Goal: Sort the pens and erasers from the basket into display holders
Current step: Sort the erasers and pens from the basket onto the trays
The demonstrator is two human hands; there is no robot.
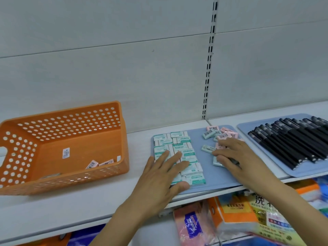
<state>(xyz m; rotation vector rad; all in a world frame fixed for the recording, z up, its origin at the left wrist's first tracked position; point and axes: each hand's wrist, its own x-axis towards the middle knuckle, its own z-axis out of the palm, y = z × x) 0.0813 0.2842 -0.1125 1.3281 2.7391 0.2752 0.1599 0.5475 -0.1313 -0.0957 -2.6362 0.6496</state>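
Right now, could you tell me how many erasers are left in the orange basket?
2 pink erasers show, lying on the basket floor by its front wall; that wall may hide more.

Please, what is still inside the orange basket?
Inside the orange basket, two pink erasers lie against its near right corner, and a white label is stuck to the floor. The near wall hides the front strip of the floor, so more may lie there.

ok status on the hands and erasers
Left hand flat on white erasers. Right hand over loose erasers. Basket holds a few more.
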